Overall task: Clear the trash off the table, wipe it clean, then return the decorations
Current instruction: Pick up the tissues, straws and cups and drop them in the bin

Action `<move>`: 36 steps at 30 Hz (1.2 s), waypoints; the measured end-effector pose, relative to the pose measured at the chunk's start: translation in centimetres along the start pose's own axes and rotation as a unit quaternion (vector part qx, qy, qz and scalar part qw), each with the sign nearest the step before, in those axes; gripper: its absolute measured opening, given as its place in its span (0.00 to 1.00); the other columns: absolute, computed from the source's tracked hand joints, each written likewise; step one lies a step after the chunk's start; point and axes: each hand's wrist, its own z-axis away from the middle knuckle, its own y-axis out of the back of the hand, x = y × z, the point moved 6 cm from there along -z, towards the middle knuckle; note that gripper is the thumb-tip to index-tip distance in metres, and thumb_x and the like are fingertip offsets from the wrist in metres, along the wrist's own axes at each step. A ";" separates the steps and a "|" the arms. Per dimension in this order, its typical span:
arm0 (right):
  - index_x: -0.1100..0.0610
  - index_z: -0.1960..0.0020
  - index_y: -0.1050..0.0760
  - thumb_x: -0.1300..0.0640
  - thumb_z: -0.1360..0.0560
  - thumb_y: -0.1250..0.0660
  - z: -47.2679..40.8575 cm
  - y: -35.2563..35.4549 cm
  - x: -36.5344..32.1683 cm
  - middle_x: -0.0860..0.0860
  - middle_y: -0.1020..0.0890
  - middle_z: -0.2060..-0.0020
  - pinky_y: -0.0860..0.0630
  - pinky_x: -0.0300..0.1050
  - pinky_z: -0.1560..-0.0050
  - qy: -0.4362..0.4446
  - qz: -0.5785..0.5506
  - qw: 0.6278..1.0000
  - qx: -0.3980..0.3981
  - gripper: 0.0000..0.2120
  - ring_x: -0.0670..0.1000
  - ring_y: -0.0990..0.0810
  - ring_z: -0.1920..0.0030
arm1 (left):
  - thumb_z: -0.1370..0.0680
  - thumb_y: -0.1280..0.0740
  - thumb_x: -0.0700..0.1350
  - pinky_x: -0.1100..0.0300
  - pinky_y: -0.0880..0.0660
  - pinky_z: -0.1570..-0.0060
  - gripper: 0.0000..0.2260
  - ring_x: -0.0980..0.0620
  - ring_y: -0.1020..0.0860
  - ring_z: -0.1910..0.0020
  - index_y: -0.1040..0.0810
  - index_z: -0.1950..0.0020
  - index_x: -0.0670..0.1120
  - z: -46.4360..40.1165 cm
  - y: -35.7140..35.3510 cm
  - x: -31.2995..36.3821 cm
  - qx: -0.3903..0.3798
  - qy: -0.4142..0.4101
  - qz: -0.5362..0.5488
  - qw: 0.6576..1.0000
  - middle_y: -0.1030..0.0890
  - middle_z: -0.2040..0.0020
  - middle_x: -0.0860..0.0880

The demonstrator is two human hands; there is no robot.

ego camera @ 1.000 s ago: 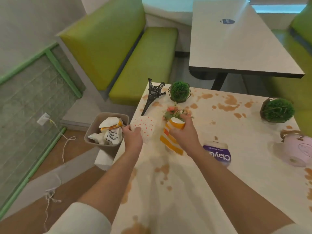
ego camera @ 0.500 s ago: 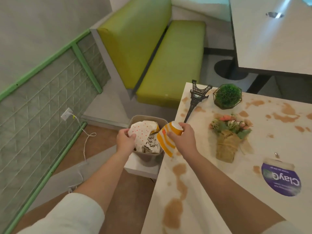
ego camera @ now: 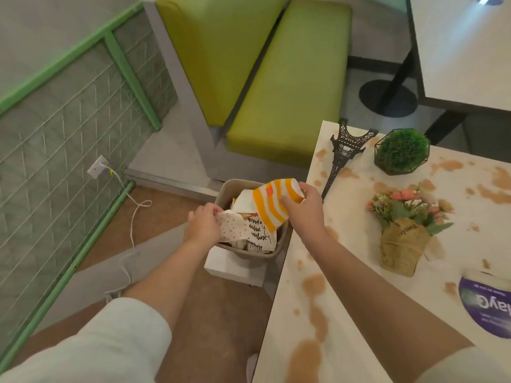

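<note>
Hands over bin beside table edge: left hand pinching dotted cup, right hand gripping striped cup

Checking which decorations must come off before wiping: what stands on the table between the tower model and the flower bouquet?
In the head view nothing stands between the tower model and the flower bouquet; that stretch of table shows only brown stains.

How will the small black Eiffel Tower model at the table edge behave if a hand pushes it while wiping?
The Eiffel Tower model is tall and narrow above splayed feet, so it probably tips rather than slides. It stands near the table edge, so it might fall off. Its open lattice looks rigid, likely light.
</note>
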 end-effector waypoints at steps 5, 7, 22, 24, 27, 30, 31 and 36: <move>0.52 0.40 0.28 0.53 0.31 0.29 -1.7 -2.8 0.0 0.52 0.25 0.41 0.20 0.51 0.45 -0.022 -0.009 0.999 -0.027 0.20 0.50 0.21 0.46 | 0.24 0.36 0.35 0.52 0.32 0.39 0.23 0.46 0.37 0.33 0.30 0.32 0.53 0.0 -0.5 -0.3 0.006 0.012 0.015 1.000 0.33 0.33 0.47; 0.48 0.45 0.27 0.52 0.31 0.29 -1.8 -3.8 0.4 0.53 0.24 0.42 0.20 0.51 0.45 -0.029 -0.009 0.999 -0.040 0.16 0.51 0.21 0.46 | 0.21 0.39 0.37 0.51 0.32 0.38 0.20 0.47 0.36 0.32 0.30 0.31 0.52 0.1 -0.4 -0.4 0.020 0.039 0.065 0.997 0.32 0.32 0.48; 0.51 0.32 0.32 0.52 0.24 0.30 0.3 -5.4 1.2 0.45 0.27 0.41 0.24 0.41 0.42 0.071 -0.012 0.997 -0.033 0.23 0.46 0.26 0.40 | 0.23 0.37 0.36 0.49 0.31 0.37 0.25 0.47 0.36 0.31 0.34 0.28 0.53 1.2 -1.0 -0.9 0.010 0.031 0.095 0.995 0.32 0.30 0.50; 0.48 0.32 0.31 0.50 0.26 0.28 0.5 -6.4 1.8 0.43 0.25 0.41 0.23 0.45 0.40 0.072 0.065 0.993 -0.066 0.24 0.46 0.25 0.40 | 0.24 0.34 0.36 0.48 0.30 0.39 0.27 0.46 0.35 0.32 0.34 0.28 0.53 1.4 -0.9 -1.1 0.011 0.036 0.087 0.996 0.31 0.30 0.51; 0.48 0.32 0.32 0.49 0.27 0.27 0.5 -7.1 3.3 0.46 0.24 0.39 0.22 0.49 0.40 0.036 0.121 0.989 -0.074 0.26 0.49 0.24 0.40 | 0.26 0.32 0.35 0.50 0.28 0.41 0.29 0.47 0.33 0.33 0.33 0.28 0.54 1.5 -0.9 -1.5 0.014 0.032 0.095 0.995 0.31 0.31 0.52; 0.48 0.35 0.32 0.53 0.27 0.27 0.8 -7.7 4.5 0.46 0.23 0.42 0.22 0.48 0.41 0.028 0.146 0.985 -0.082 0.23 0.50 0.22 0.42 | 0.26 0.33 0.33 0.51 0.28 0.40 0.29 0.48 0.31 0.33 0.33 0.29 0.53 1.4 -1.0 -1.6 0.010 0.025 0.113 0.993 0.31 0.31 0.52; 0.48 0.34 0.32 0.53 0.27 0.28 0.9 -8.0 4.8 0.47 0.23 0.42 0.22 0.48 0.41 0.028 0.157 0.983 -0.086 0.23 0.50 0.22 0.42 | 0.26 0.33 0.32 0.51 0.27 0.40 0.29 0.48 0.31 0.33 0.32 0.28 0.53 1.4 -1.1 -1.7 0.010 0.030 0.115 0.993 0.31 0.31 0.51; 0.48 0.29 0.35 0.54 0.25 0.29 1.6 -9.6 4.9 0.50 0.32 0.33 0.26 0.51 0.34 0.071 0.221 0.965 -0.123 0.28 0.52 0.27 0.36 | 0.26 0.35 0.30 0.50 0.28 0.36 0.29 0.46 0.30 0.33 0.32 0.28 0.50 1.6 -1.1 -2.6 0.009 0.054 0.118 0.991 0.31 0.31 0.49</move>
